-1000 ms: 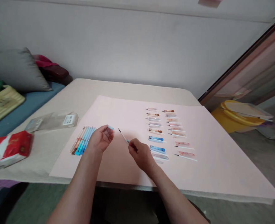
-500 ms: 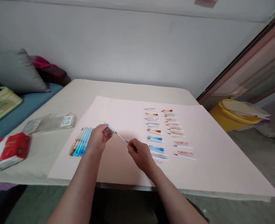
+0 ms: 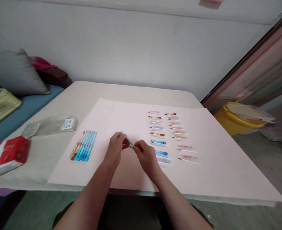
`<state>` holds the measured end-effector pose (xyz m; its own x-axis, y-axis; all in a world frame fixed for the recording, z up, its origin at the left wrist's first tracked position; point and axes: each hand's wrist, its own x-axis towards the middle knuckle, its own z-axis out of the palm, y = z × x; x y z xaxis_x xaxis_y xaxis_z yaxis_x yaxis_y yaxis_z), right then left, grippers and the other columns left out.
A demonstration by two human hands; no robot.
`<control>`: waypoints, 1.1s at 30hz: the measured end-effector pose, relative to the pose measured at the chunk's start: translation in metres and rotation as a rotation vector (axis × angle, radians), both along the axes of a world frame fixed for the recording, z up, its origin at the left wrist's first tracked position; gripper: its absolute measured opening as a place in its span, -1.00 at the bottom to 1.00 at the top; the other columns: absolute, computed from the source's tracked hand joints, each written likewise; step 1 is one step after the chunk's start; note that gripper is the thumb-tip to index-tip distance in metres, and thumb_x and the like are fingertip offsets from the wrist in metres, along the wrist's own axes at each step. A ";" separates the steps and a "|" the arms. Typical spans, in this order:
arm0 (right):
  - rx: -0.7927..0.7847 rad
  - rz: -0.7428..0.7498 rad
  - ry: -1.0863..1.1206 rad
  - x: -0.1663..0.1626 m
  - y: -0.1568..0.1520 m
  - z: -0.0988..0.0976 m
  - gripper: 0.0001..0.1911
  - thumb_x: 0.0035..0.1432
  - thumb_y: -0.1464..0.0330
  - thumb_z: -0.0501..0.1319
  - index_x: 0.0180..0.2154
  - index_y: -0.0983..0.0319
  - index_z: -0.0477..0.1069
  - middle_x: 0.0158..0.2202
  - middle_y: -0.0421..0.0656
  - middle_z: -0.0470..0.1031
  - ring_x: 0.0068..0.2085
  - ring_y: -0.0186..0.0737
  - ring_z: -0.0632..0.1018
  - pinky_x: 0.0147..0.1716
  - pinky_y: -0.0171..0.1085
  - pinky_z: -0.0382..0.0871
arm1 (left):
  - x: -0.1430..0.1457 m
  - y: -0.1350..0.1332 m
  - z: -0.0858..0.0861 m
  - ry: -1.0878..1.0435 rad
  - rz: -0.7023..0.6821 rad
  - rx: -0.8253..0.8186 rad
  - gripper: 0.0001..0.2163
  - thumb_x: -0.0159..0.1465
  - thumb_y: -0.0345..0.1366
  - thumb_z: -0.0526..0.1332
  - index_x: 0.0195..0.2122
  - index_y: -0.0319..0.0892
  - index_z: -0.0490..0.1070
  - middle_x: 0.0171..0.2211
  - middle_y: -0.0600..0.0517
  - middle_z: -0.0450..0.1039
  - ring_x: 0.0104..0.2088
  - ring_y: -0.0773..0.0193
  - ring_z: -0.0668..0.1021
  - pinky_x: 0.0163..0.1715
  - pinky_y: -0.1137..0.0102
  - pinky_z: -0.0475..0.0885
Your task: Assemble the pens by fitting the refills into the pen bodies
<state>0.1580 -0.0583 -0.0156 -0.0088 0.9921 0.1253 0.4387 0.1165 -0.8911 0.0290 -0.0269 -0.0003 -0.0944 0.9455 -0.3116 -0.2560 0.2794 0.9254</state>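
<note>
Table [image 3: 136, 91]: beige cover, fills the middle of the view; I see a person's two bare forearms coming in from the near edge.
Pink sheet [image 3: 215, 159]: large paper lying flat on the table, and everything small lies on it.
Grey pillow [image 3: 16, 73]: far left, off the table, well apart from the hands.
Yellow bucket [image 3: 236, 119]: on the floor at right, beyond the table corner.
Red tissue pack [image 3: 8, 155]: near left on the beige cover, clear of the sheet.
Plastic bag [image 3: 50, 125]: clear, flattened, just left of the sheet's far-left part.
Left hand [image 3: 115, 148]: fingers curled, pinching the barrel of the light-blue pen [image 3: 127, 138].
Right hand [image 3: 147, 156]: fingertips pinched on the pen's near-right end; the two hands nearly touch.
Bundle of pens [image 3: 83, 149]: blue and orange-brown, side by side, left of the left hand.
Rows of small parts [image 3: 172, 135]: two columns of short barrels and thin refills, just right of the right hand. The nearest blue pieces sit almost under it, so I judge a careless wrist could scatter them.
Pen, place: lifted just above the sheet's middle, slanting from far left to near right between both hands.
Pen, handling: I judge it very light, stiff, smooth plastic, liable to roll or slip. The barrel's middle is the best hold; any thin refill inside would bend easily.
</note>
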 end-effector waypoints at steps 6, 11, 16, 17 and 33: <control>-0.049 0.005 0.123 -0.001 0.001 -0.003 -0.92 0.11 0.32 0.16 -0.39 0.19 0.34 -0.57 -0.31 0.34 -0.56 -0.40 0.35 -0.53 -0.41 0.21 | -0.005 0.002 -0.001 -0.129 -0.055 -0.103 -0.83 0.02 -0.26 0.25 -0.46 -0.19 0.27 -0.50 0.05 0.40 -0.49 0.35 0.49 -0.46 0.42 0.41; -0.069 0.012 0.195 -0.002 0.003 -0.004 -0.91 0.08 0.33 0.19 -0.42 0.19 0.33 -0.61 -0.34 0.31 -0.59 -0.41 0.34 -0.58 -0.42 0.20 | -0.003 -0.001 -0.001 -0.215 -0.077 -0.160 -0.85 0.04 -0.30 0.24 -0.47 -0.19 0.25 -0.54 0.05 0.41 -0.54 0.33 0.51 -0.46 0.39 0.44; -0.034 -0.012 0.161 0.003 0.007 0.000 -0.79 0.17 0.21 0.13 -0.42 0.20 0.31 -0.59 -0.31 0.35 -0.61 -0.41 0.32 -0.58 -0.41 0.19 | -0.011 0.005 0.001 -0.344 -0.026 -0.191 -0.93 0.07 -0.39 0.21 -0.47 -0.23 0.30 -0.53 -0.01 0.46 -0.54 0.34 0.52 -0.51 0.46 0.43; -0.022 -0.037 0.114 0.006 0.008 0.001 -0.77 0.20 0.21 0.09 -0.41 0.20 0.31 -0.58 -0.30 0.36 -0.60 -0.40 0.33 -0.56 -0.40 0.20 | -0.015 0.008 0.001 -0.359 0.000 -0.191 -0.94 0.08 -0.40 0.20 -0.47 -0.24 0.31 -0.53 -0.02 0.46 -0.53 0.34 0.52 -0.51 0.47 0.43; -0.128 0.202 -0.979 -0.002 0.018 -0.029 -0.76 0.17 0.58 0.00 -0.19 0.26 0.35 -0.20 -0.03 0.41 -0.33 -0.18 0.53 -0.44 -0.28 0.22 | -0.049 0.022 0.003 -0.396 0.187 -0.106 -0.98 0.09 -0.45 0.18 -0.47 -0.25 0.35 -0.56 0.00 0.48 -0.55 0.38 0.52 -0.52 0.49 0.44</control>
<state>0.1562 -0.0408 -0.0445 -0.2207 0.9660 -0.1344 0.9669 0.1986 -0.1603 -0.0198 -0.0047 0.0030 -0.1143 0.8844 -0.4525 -0.6398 0.2829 0.7146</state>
